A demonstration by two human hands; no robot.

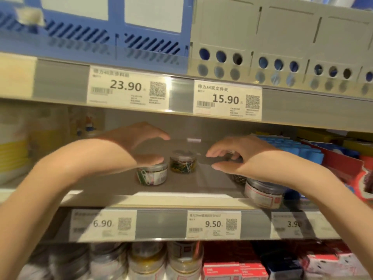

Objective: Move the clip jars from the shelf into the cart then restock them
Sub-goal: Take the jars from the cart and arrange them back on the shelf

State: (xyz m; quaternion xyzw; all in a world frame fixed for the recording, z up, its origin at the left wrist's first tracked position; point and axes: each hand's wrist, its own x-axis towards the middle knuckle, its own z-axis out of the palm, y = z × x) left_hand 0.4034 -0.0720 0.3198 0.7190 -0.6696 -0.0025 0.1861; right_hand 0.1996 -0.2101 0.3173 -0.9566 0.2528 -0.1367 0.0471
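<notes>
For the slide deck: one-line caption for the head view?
Both hands, left hand and right hand, reach into the shelf toward two clip jars.

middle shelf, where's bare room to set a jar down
Bare shelf between the colourful clip jar and the red-labelled jar, and along the front edge left of the front jar. Crowded at the right by blue packs.

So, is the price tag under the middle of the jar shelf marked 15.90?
No, the price tag on the edge of the jar shelf reads 9.50; the 15.90 tag sits on the shelf edge above.
</notes>
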